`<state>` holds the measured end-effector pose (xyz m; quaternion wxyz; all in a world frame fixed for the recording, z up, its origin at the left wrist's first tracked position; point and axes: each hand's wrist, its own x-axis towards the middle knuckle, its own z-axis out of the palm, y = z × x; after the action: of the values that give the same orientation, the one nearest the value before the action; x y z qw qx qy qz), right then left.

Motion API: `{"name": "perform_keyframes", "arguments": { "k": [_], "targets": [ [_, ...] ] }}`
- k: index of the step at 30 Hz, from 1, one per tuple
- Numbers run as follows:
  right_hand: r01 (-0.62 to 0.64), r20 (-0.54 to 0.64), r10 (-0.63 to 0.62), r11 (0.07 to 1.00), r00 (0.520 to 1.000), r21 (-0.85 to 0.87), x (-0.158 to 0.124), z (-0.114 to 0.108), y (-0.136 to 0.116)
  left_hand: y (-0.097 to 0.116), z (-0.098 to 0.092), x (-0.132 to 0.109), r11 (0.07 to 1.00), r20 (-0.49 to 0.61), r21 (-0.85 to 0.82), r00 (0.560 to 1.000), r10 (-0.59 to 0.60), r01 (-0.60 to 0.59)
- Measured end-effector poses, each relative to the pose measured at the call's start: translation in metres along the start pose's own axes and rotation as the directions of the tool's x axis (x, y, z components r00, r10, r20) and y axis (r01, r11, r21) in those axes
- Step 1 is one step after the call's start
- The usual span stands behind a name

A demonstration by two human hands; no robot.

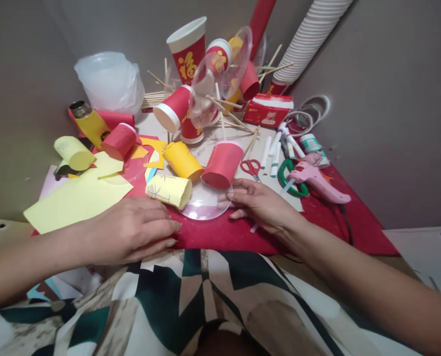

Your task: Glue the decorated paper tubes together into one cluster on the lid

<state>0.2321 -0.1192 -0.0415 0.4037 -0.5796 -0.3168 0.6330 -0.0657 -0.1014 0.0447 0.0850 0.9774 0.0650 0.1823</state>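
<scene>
Grey-walled corner, red mat crowded with craft bits. Clear plastic disc lies flat between both sets of fingertips: just left of the right hand, just right of the left hand. Right hand is nearer, its fingers loosely spread and touching the rim, gripping nothing. Left hand is flat, palm down, fingers together, empty, just short of the disc. Red cup sits tilted on the disc's far part. Yellow roll lies just beyond the left fingertips.

Home craft corner, paper cups, glue gun, scissors, coloured paper on red cloth
</scene>
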Motion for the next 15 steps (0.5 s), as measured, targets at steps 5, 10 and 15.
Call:
{"name": "perform_keyframes", "arguments": {
  "k": [5,10,15],
  "targets": [
    [0.044,-0.047,-0.051,0.991,0.998,-0.130,0.004,0.004,-0.004,-0.004,-0.011,-0.015,0.995,0.014,-0.028,0.996,-0.092,0.092],
    [0.091,-0.074,-0.130,0.915,0.989,-0.392,0.000,-0.001,-0.012,-0.036,-0.039,-0.036,0.882,-0.254,0.104,0.870,-0.423,0.459],
    [0.261,-0.047,-0.365,0.744,0.930,-0.615,-0.006,-0.021,-0.008,-0.078,-0.051,-0.041,0.392,-0.342,0.136,0.414,-0.844,0.910]
  ]
}}
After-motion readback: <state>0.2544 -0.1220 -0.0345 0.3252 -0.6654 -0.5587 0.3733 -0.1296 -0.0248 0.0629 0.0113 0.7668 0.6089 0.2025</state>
